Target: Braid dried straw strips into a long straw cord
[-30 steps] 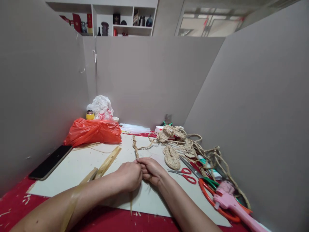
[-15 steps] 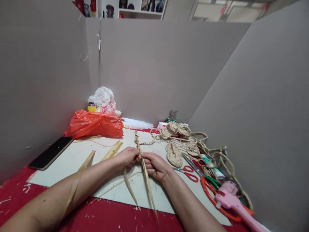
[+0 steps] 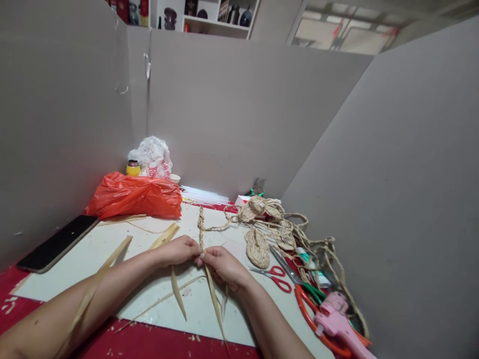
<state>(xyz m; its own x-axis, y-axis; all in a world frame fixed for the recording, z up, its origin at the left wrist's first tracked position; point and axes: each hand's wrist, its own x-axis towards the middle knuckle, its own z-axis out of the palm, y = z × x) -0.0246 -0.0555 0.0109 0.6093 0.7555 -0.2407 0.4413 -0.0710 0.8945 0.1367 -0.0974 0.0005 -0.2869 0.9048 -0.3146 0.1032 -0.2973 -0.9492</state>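
My left hand point(image 3: 182, 250) and my right hand point(image 3: 225, 265) meet over the white board point(image 3: 142, 309), fingertips pinched close together. Between them is the lower end of a braided straw cord point(image 3: 201, 228), which runs away from me up the board and bends right. Loose flat strands hang below: one dried leaf strip point(image 3: 214, 294) under my right fingers, another strip point(image 3: 177, 293) under my left hand. A long strip point(image 3: 97, 284) lies across my left forearm, and a wider strip point(image 3: 164, 236) rests behind it. My fingers hide the crossing of the strands.
On the right lie coiled braided pieces point(image 3: 257, 248), small red-handled scissors point(image 3: 277, 277), larger orange-handled scissors point(image 3: 305, 304) and a pink glue gun point(image 3: 335, 316). A phone point(image 3: 58, 244) and a red plastic bag point(image 3: 136, 197) lie on the left. Grey panels point(image 3: 224, 114) enclose the table.
The whole view has shifted, so things sit further left and slightly lower. Both hands remain pinched at the braid's end, and the loose strips beneath them hang at slightly different angles.
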